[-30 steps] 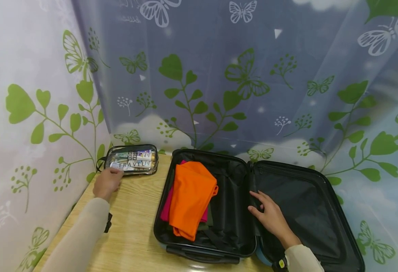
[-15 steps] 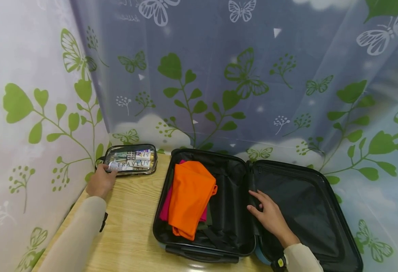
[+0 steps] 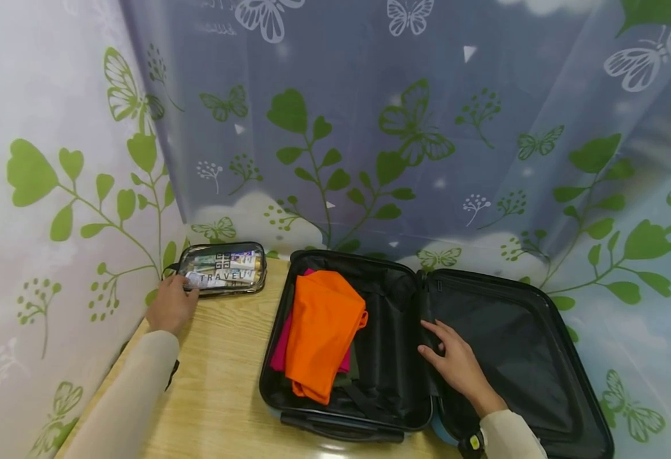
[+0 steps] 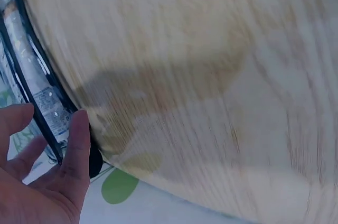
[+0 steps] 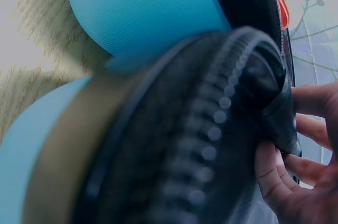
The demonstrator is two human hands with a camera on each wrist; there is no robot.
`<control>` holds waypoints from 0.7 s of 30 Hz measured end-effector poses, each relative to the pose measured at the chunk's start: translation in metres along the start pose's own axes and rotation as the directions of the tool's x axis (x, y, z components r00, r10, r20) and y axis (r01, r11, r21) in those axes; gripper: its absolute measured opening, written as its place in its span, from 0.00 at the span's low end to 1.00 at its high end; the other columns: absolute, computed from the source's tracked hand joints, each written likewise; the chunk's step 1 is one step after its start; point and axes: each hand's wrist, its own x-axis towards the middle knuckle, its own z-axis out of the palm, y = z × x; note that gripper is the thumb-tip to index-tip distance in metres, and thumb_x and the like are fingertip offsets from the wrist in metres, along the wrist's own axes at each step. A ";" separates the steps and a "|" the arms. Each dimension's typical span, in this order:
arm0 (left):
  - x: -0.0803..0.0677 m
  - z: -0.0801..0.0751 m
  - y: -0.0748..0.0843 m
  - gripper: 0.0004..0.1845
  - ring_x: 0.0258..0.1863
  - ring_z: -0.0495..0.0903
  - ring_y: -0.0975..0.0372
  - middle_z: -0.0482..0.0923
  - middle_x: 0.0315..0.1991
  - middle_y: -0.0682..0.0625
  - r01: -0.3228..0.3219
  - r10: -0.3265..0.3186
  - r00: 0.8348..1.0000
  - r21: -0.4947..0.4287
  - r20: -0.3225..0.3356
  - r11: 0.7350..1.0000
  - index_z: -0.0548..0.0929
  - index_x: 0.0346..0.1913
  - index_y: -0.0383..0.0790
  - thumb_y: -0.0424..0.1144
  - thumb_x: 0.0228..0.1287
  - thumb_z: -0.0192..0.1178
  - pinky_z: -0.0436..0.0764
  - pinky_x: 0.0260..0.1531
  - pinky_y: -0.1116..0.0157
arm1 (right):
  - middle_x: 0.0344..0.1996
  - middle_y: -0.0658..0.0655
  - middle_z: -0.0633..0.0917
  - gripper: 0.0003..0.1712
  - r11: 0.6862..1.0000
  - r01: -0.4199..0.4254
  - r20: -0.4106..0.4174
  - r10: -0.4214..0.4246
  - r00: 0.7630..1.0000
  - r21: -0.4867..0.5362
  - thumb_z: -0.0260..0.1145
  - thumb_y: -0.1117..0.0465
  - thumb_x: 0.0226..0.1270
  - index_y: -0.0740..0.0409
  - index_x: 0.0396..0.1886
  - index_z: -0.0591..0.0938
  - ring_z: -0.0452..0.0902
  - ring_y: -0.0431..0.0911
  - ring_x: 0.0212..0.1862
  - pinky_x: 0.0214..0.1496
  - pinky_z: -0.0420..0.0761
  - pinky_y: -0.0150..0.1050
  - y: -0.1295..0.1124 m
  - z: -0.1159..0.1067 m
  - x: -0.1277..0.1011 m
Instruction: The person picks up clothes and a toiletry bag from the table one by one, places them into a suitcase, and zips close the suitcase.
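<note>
A clear toiletry bag (image 3: 232,266) with black trim and the word TRAVEL on it lies at the far left of the table. My left hand (image 3: 171,305) holds its left end, thumb and fingers on either side of the zipped edge; small packed items show through the bag's clear wall (image 4: 39,76). An open black-lined suitcase (image 3: 389,331) lies in the middle, with a folded orange garment (image 3: 324,335) over a magenta one (image 3: 280,347). Above the suitcase's hinge, my right hand (image 3: 461,366) has its fingers loosely extended, fingertips at the dark lining (image 5: 248,145).
The suitcase lid (image 3: 507,357) lies folded out to the right. Its carry handle (image 3: 341,428) faces the front of the wooden table (image 3: 226,363). A patterned curtain (image 3: 335,127) stands close behind and on both sides.
My left hand has moved slightly left along the toiletry bag to its end and closed around it. The right hand and suitcase have stayed in place.
</note>
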 end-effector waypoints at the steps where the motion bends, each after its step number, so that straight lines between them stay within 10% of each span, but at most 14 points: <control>1: -0.001 0.000 -0.001 0.27 0.75 0.68 0.30 0.58 0.83 0.29 -0.021 0.021 1.000 0.015 0.004 1.000 0.71 0.77 0.33 0.45 0.85 0.54 0.76 0.62 0.28 | 0.82 0.75 0.65 0.35 1.000 0.001 0.000 -0.001 1.000 -0.001 0.71 0.53 0.80 0.54 0.82 0.74 0.73 0.45 0.41 0.52 0.76 0.52 0.000 0.000 0.000; 21: -0.032 0.018 -0.007 0.29 0.39 0.86 0.29 0.58 0.77 0.15 -0.238 0.225 0.971 0.227 0.082 0.944 0.70 0.77 0.33 0.38 0.78 0.50 0.85 0.33 0.33 | 0.82 0.75 0.65 0.35 1.000 0.006 0.002 -0.006 1.000 -0.004 0.71 0.53 0.81 0.55 0.82 0.74 0.74 0.46 0.43 0.52 0.77 0.52 -0.002 -0.001 -0.001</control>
